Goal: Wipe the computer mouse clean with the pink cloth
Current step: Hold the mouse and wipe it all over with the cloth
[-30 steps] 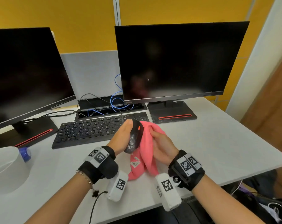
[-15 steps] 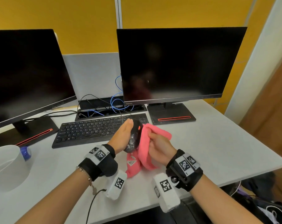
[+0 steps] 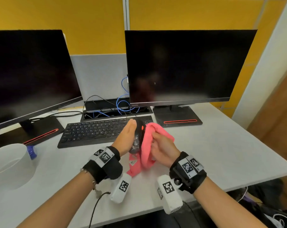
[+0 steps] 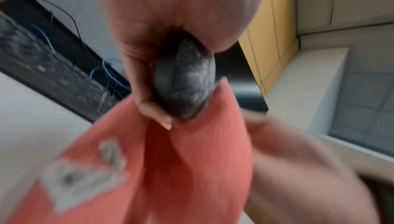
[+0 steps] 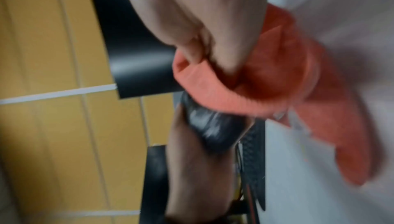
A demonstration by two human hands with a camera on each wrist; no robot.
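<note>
My left hand (image 3: 127,139) grips a black computer mouse (image 3: 138,137) with an orange wheel, held on edge above the desk in front of the keyboard. Pale smudges show on the mouse (image 4: 185,82) in the left wrist view. My right hand (image 3: 162,148) clutches the pink cloth (image 3: 147,145) and presses it against the right side of the mouse. The cloth's lower end with a white label hangs down to the desk. In the right wrist view the cloth (image 5: 245,82) bunches under my curled fingers, just above the mouse (image 5: 211,126).
A black keyboard (image 3: 96,131) lies behind my hands. Two dark monitors (image 3: 185,66) stand at the back, with cables between them. A white container (image 3: 9,165) and a blue cap sit at the left. The white desk's (image 3: 221,145) front edge is near my wrists.
My right hand has bunched the cloth tighter against the mouse and slid it a little. The cloth's hanging end has shifted. My left hand keeps the mouse in nearly the same place.
</note>
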